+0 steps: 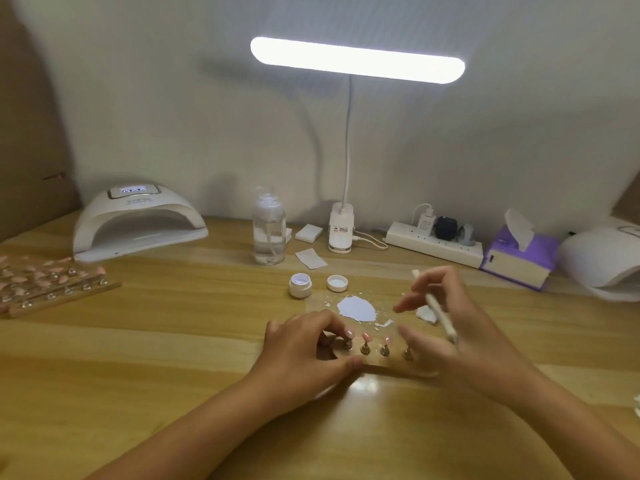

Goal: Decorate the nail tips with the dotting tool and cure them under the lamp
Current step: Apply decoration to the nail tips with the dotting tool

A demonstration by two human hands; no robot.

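Under left hand (304, 344), holder (391, 368) end hidden; tool (437, 308) blurred.

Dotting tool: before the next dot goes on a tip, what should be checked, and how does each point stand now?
1. Dotting tool held: ok, the right hand grips it.
2. Holder steadied: ok, the left hand pinches its left end.
3. Gel on the tool's tip: cannot tell, it is blurred.
4. White gel close by: ok, the puddle lies just behind the holder.
5. Nail tips upright on their stands: ok.
6. Jar closed: not ok, its lid lies beside it.
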